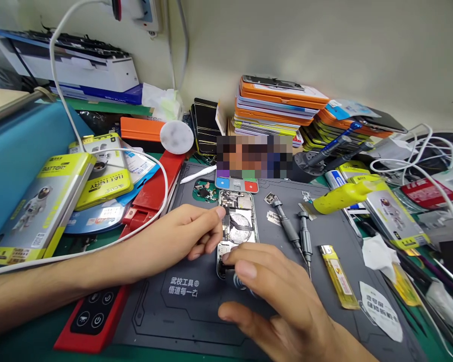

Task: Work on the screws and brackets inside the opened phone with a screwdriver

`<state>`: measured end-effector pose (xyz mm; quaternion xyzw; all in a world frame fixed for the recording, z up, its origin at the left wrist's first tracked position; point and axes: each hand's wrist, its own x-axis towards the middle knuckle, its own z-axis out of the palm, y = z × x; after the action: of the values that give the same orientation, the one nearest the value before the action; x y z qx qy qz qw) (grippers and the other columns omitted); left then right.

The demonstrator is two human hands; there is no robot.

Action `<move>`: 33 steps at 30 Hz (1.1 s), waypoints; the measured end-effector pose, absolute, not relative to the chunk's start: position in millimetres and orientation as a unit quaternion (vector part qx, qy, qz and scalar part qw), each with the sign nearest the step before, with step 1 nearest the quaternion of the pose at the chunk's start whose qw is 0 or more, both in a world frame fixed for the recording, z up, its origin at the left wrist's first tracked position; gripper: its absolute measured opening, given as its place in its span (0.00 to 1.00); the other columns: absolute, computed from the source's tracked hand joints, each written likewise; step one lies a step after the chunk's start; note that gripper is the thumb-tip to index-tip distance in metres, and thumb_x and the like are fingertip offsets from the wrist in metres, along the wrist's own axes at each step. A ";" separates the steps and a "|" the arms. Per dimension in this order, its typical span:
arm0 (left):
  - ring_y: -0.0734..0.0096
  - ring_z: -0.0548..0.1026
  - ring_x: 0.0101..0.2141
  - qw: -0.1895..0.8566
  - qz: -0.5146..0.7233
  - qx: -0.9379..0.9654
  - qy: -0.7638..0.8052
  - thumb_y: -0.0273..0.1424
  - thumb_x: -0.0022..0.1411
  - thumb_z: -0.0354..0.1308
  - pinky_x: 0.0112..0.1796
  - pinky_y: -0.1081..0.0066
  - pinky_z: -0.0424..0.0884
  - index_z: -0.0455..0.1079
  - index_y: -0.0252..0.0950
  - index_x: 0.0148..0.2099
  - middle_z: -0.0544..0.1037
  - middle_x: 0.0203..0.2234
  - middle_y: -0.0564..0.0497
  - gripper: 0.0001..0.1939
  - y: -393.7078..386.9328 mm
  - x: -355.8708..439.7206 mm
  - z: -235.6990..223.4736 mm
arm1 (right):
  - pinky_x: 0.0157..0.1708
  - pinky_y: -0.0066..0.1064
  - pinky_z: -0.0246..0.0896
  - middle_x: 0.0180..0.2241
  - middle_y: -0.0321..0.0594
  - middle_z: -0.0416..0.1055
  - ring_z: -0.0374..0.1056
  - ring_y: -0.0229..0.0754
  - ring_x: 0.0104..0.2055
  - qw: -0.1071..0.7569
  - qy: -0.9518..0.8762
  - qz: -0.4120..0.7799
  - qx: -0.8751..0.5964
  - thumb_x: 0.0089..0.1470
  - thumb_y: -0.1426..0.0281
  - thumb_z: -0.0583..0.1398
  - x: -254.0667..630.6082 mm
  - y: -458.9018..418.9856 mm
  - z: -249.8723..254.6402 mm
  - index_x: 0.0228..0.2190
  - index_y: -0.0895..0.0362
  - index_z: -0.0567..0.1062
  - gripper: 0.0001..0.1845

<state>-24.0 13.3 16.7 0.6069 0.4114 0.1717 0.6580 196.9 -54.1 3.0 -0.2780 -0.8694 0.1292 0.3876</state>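
An opened smartphone (245,206) lies on the dark work mat (196,322), its internal boards and a round coil area showing. From the left, my left hand (196,229) is closed with curled fingers, and its fingertips are against the phone's left edge. My right hand (283,291) is over the phone's lower end, thumb well apart from the fingers. One right fingertip touches the lower left of the phone, and the hand covers its lower right corner. Two grey screwdrivers (287,226) (305,236) lie to the right of the phone.
A yellow lighter (338,276) and a yellow bottle (342,196) are at the right. Battery boxes (41,206) and a red lamp base (94,322) stand at the left. Orange cases (275,100) are stacked behind. A white cable (166,181) loops above my left arm.
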 end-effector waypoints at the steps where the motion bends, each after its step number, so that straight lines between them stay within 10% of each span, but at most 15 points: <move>1: 0.73 0.59 0.21 0.657 0.175 0.608 0.411 0.49 0.79 0.47 0.27 0.69 0.54 0.67 0.38 0.26 0.62 0.16 0.60 0.30 13.6 -23.8 16.7 | 0.53 0.38 0.78 0.46 0.46 0.80 0.78 0.42 0.49 0.386 -0.870 0.127 -0.278 0.70 0.71 0.61 197.0 -54.3 2.8 0.60 0.59 0.67 0.19; 33: 0.75 0.61 0.21 0.649 0.196 0.622 0.391 0.49 0.81 0.44 0.27 0.71 0.56 0.68 0.38 0.27 0.64 0.16 0.61 0.32 16.6 -25.4 17.1 | 0.46 0.41 0.85 0.50 0.46 0.79 0.81 0.48 0.50 0.460 -0.752 0.282 -0.379 0.66 0.82 0.62 197.8 -63.7 -15.9 0.72 0.48 0.55 0.41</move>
<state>-25.4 16.6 17.1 0.6221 0.3911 0.1958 0.6494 197.8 -63.7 -15.9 -0.3787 -0.7518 0.2824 0.4600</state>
